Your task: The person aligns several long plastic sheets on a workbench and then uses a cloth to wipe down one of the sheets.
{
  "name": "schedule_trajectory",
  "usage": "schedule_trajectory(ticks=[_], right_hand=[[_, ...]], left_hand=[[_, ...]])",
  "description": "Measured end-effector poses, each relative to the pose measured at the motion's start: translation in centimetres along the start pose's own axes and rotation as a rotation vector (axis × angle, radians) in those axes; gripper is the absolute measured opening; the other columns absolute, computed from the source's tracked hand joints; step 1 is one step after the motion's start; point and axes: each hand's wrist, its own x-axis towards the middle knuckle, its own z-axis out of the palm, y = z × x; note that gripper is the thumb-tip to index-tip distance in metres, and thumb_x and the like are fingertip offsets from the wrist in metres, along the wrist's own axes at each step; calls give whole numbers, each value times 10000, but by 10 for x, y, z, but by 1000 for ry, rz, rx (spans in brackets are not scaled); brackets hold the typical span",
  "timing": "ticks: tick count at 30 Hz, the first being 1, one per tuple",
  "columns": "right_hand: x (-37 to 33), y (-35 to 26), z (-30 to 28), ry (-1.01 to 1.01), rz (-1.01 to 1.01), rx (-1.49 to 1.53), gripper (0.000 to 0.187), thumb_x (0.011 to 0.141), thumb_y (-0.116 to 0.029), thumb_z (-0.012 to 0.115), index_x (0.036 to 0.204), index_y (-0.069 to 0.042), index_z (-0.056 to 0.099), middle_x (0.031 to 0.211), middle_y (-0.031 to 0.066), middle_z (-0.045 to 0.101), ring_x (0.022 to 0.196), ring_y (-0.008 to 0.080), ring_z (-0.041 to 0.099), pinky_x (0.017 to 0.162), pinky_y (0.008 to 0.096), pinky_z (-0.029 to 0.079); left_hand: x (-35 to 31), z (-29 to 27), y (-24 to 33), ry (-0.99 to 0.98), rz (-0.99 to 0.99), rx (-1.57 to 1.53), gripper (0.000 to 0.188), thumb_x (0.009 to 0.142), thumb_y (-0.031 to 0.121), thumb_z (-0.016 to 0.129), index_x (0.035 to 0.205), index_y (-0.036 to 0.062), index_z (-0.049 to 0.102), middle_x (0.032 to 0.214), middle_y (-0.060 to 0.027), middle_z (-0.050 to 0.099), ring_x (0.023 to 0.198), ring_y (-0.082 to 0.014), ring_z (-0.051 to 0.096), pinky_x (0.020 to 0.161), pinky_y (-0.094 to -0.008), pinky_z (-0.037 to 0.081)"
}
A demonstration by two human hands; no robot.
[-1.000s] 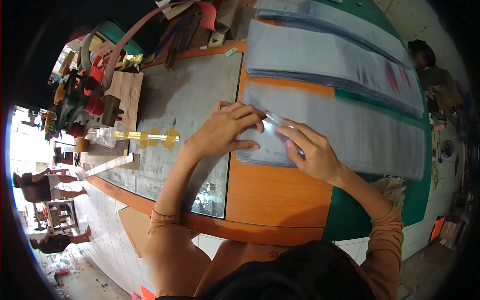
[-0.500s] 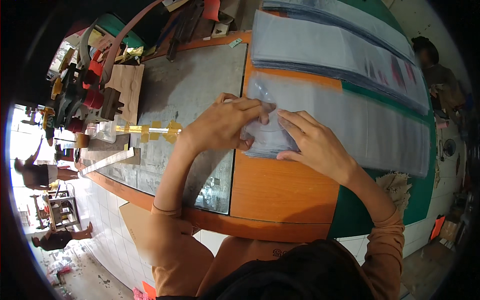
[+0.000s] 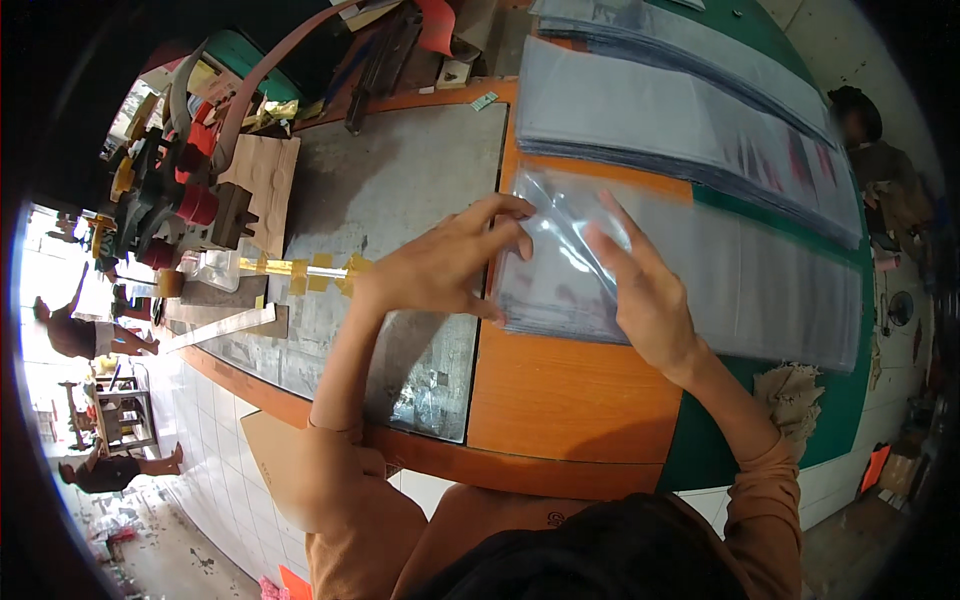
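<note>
A stack of long clear plastic sheets [image 3: 740, 265] lies across the table in front of me. My left hand [image 3: 450, 255] is at the stack's left end, with its curled fingers and thumb spread apart at the edge. Above that same end is my right hand [image 3: 655, 305], its fingers stretched out against the top plastic. The film there [image 3: 565, 225] is bent up and shiny between the two hands. Part of the right hand's thumb side is hard to make out.
Two more stacks of plastic sheets [image 3: 680, 115] lie farther back. At left, a grey metal plate [image 3: 390, 160] carries taped strips; a machine with red knobs [image 3: 195, 200] stands beyond it. A ragged cloth [image 3: 788, 400] lies by the right forearm. Other people [image 3: 80, 325] are in the background.
My right hand has moved right and risen with its fingers extended, and the film at the stack's left end has bent up. My left hand's fingers have spread at the edge.
</note>
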Motion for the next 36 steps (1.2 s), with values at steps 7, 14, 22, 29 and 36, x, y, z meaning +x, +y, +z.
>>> schedule_trajectory(ticks=[7, 14, 22, 29, 36], right_hand=[[-13, 4, 8, -244, -11, -36, 413, 793, -104, 670, 1164, 32, 550, 1262, 204, 501, 1049, 285, 566, 889, 346, 499], [-12, 0, 8, -279, 18, -5, 510, 767, -273, 710, 1113, 70, 558, 1219, 191, 529, 1100, 310, 521, 931, 371, 461], [-14, 1, 10, -217, 24, -30, 375, 812, -67, 634, 1160, 42, 546, 1195, 182, 549, 1012, 295, 582, 867, 349, 512], [-12, 7, 3, -77, -46, -36, 449, 794, 72, 572, 1216, -78, 553, 1215, 183, 534, 908, 282, 645, 761, 313, 566], [-14, -2, 10, -174, -27, -113, 361, 764, -137, 698, 1062, 22, 570, 1156, 176, 552, 938, 288, 623, 772, 332, 559]], left_hand=[[2, 1, 7, -90, 7, 307, 397, 658, 310, 763, 961, 103, 611, 1060, -47, 579, 1053, -256, 551, 1057, -499, 297], [0, -1, 15, -75, -51, 318, 227, 811, 338, 645, 855, 126, 714, 858, -46, 658, 883, -244, 636, 1079, -578, 219], [4, 8, 14, 102, 14, 396, 231, 784, 303, 678, 853, 84, 653, 870, -60, 638, 885, -245, 623, 1051, -510, 297], [2, -3, 14, -116, -143, 174, 367, 687, 295, 756, 922, 65, 592, 1110, -70, 510, 1035, -284, 525, 897, -409, 418], [1, 2, 18, -1, 80, 252, 213, 714, 173, 723, 865, 50, 637, 903, -75, 587, 869, -286, 584, 793, -396, 458]])
